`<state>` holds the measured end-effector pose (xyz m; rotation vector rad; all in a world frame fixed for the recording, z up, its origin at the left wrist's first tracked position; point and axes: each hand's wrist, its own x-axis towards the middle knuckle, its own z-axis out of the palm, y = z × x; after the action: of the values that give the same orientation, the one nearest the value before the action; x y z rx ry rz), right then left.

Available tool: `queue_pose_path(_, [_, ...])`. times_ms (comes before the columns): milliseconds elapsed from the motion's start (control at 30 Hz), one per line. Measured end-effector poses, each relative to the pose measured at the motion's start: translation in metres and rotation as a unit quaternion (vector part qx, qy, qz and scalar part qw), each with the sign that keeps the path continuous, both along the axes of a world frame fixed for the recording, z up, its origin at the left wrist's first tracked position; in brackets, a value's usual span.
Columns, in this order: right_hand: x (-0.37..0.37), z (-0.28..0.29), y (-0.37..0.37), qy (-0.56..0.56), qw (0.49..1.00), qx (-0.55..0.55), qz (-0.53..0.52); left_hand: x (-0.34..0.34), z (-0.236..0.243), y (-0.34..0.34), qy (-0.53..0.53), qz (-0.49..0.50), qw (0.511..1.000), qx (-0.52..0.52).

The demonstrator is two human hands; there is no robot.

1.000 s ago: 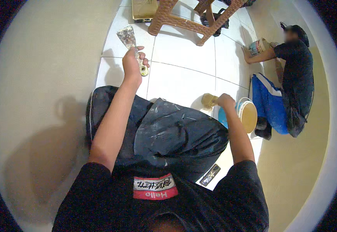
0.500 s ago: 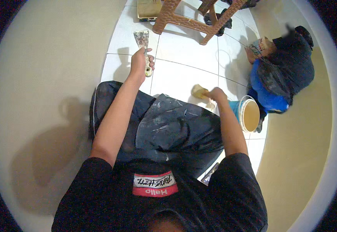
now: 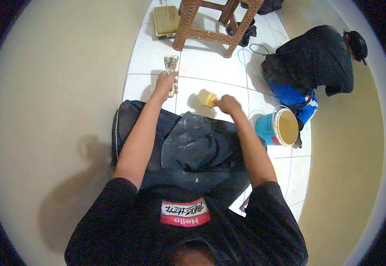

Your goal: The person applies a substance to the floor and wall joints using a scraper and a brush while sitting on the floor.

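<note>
My left hand (image 3: 166,85) is closed round the handle of a putty knife (image 3: 171,63), whose stained, flat blade points away from me. In my right hand (image 3: 229,105) is a wide yellowish paintbrush (image 3: 209,99), its head turned left and held above the white tiles, with blurred edges. Right of that hand stands a blue bucket (image 3: 266,128) with a white rim and a wire handle, holding beige paint (image 3: 288,127). My dark trousers (image 3: 193,142), marked with pale smears, lie beneath both forearms.
A brown plastic stool (image 3: 208,35) stands ahead, with a paint tray (image 3: 166,21) left of it and black plastic bags (image 3: 247,34) behind its legs. Another person (image 3: 312,62) in dark clothing crouches at the right. Beige walls (image 3: 60,88) rise on both sides.
My right hand has moved left with the paintbrush, away from the bucket. The putty knife has come slightly nearer and right. The other person has shifted posture, and their held container is out of sight.
</note>
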<state>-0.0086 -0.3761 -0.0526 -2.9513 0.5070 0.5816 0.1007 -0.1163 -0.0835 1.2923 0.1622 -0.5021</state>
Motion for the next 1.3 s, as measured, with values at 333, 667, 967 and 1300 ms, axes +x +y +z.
queue_pose_path(333, [0.012,-0.109,0.036,0.065,0.988,0.088,0.107,-0.024,-0.023,0.007,-0.029,-0.238,0.887,0.394])
queue_pose_path(667, [0.026,-0.069,0.059,-0.028,0.984,0.174,0.023,-0.002,-0.07,0.0,-0.257,-0.233,0.873,0.342])
queue_pose_path(967, [0.016,-0.063,0.082,-0.073,0.816,0.564,-0.104,-0.026,-0.045,-0.039,0.103,-0.217,0.97,-0.016])
queue_pose_path(1300, [-0.005,-0.042,0.08,-0.191,0.938,0.266,-0.115,-0.041,-0.027,-0.055,-0.026,-0.35,0.931,0.104])
